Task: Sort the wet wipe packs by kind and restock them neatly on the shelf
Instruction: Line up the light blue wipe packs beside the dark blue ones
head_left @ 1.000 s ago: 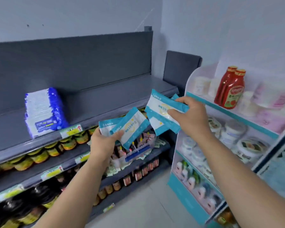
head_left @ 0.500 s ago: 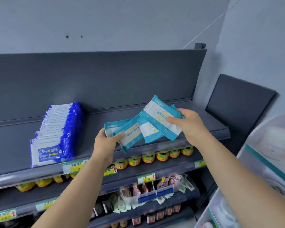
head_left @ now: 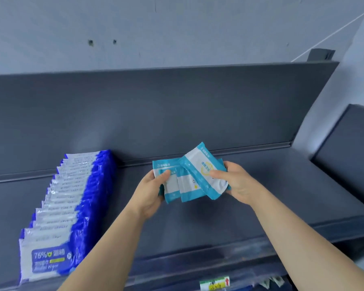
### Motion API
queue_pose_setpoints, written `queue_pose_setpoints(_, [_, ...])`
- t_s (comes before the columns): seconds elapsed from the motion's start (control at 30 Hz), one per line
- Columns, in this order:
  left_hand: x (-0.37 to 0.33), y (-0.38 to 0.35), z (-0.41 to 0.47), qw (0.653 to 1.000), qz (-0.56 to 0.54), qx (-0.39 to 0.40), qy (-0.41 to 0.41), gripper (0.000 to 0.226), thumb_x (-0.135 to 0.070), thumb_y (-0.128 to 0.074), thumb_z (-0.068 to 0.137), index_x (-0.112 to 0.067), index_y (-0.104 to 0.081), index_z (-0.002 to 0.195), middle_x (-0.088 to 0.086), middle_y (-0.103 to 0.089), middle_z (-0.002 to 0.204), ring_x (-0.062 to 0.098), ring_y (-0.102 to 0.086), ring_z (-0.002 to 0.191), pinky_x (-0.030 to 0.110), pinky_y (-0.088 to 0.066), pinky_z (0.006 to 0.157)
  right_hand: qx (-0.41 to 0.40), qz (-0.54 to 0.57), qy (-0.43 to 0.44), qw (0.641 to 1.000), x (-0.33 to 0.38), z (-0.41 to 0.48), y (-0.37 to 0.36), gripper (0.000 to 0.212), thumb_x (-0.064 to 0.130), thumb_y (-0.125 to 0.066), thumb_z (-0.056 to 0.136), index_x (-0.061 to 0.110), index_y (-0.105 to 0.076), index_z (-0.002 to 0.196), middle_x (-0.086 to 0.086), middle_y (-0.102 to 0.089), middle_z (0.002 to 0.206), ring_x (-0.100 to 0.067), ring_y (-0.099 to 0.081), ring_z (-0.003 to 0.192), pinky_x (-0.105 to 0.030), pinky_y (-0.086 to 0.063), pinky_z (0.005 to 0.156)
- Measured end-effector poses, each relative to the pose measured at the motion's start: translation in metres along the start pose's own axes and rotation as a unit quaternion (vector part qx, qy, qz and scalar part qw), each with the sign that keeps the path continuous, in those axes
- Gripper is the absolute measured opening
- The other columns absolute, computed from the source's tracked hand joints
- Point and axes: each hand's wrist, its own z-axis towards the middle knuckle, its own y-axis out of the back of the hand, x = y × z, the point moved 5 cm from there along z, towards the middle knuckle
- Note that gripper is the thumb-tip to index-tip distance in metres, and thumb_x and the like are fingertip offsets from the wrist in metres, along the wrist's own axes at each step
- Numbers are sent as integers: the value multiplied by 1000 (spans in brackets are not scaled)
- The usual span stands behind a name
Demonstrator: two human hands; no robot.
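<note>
Several teal-and-white wet wipe packs (head_left: 189, 181) are fanned out between my hands, above the middle of the dark grey top shelf (head_left: 261, 185). My left hand (head_left: 152, 191) grips the left packs, thumb on their front. My right hand (head_left: 236, 181) holds the tilted top pack (head_left: 204, 166) at its right end, thumb across its face. A neat row of blue-and-white alcohol wipe packs (head_left: 65, 208) stands upright on the shelf at the left, running from the front edge to the back panel.
The shelf's back panel (head_left: 177, 106) rises behind the packs. Bare shelf surface lies between the blue row and my hands, and to the right up to a dark side panel (head_left: 345, 154). A yellow price label (head_left: 214, 283) sits on the front rail below.
My view has risen and closed in on the top shelf; the lower shelves have dropped out of sight. Both hands have come together, gathering the teal packs into a tighter fan over the shelf.
</note>
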Motion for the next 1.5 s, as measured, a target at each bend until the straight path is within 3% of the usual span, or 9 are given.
queue_pose_setpoints(0.2, [2,11,57,995,93,28,5,40,8,-67,82,-8,-57,117,10,-71,112,28,-69,102,42,-54,90,-39,10,5,999,-9,53,-6,25,10,-64,90,10,-55,113,-1,-71,106,-14,-71,87,-26,-54,61])
queue_pose_setpoints(0.53, [-5,42,118,931,320,-154,-90,14,-16,-69,86,-24,-63,97,-9,-71,94,17,-66,90,30,-55,77,-53,-36,34,997,3,110,19,18,15,-65,90,15,-59,107,0,-71,108,-21,-69,98,-43,-54,88])
queue_pose_setpoints(0.63, [-12,39,112,902,344,-230,-120,30,-22,-75,80,-22,-53,100,-14,-64,92,7,-61,85,18,-44,65,-64,-45,34,996,-5,118,19,16,18,-63,92,17,-62,108,0,-71,107,-22,-68,100,-47,-54,90])
queue_pose_setpoints(0.77, [-17,40,100,857,386,-320,-122,42,-30,-81,72,-20,-44,91,-9,-55,79,9,-55,69,29,-41,58,-66,-28,34,997,-13,122,17,13,17,-63,92,18,-64,104,0,-71,105,-21,-68,99,-43,-55,89])
queue_pose_setpoints(0.97, [-2,31,97,921,318,-208,-89,28,-32,-80,73,-22,-62,92,-5,-72,86,13,-70,73,32,-58,73,-50,-30,34,998,-17,122,12,18,18,-62,93,17,-65,110,0,-71,109,-20,-66,104,-46,-53,93])
queue_pose_setpoints(1.07, [1,24,94,898,397,-177,-76,45,-33,-85,66,-29,-55,100,-12,-67,85,5,-64,79,24,-49,68,-34,-14,26,999,-21,119,5,20,16,-59,94,15,-64,114,-1,-70,112,-21,-66,106,-45,-52,94])
queue_pose_setpoints(1.2, [8,22,97,853,494,-158,-59,26,-31,-76,77,-25,-52,71,-12,-55,70,13,-52,67,25,-37,57,-25,-28,29,999,-20,111,0,15,14,-59,94,19,-66,107,0,-71,111,-20,-67,104,-45,-53,93])
queue_pose_setpoints(1.33, [1,29,94,960,226,-147,-73,8,-21,-62,92,-14,-58,91,2,-68,94,19,-65,80,29,-53,67,-65,-44,36,996,-14,104,12,10,13,-63,91,18,-68,99,-1,-73,103,-22,-69,99,-46,-54,91])
queue_pose_setpoints(1.5, [-3,32,90,984,86,-153,-37,15,-17,-57,96,-13,-44,102,11,-65,106,25,-71,90,39,-60,65,-66,-117,31,990,-14,98,14,8,16,-67,87,18,-70,94,-5,-73,98,-25,-67,92,-42,-53,82])
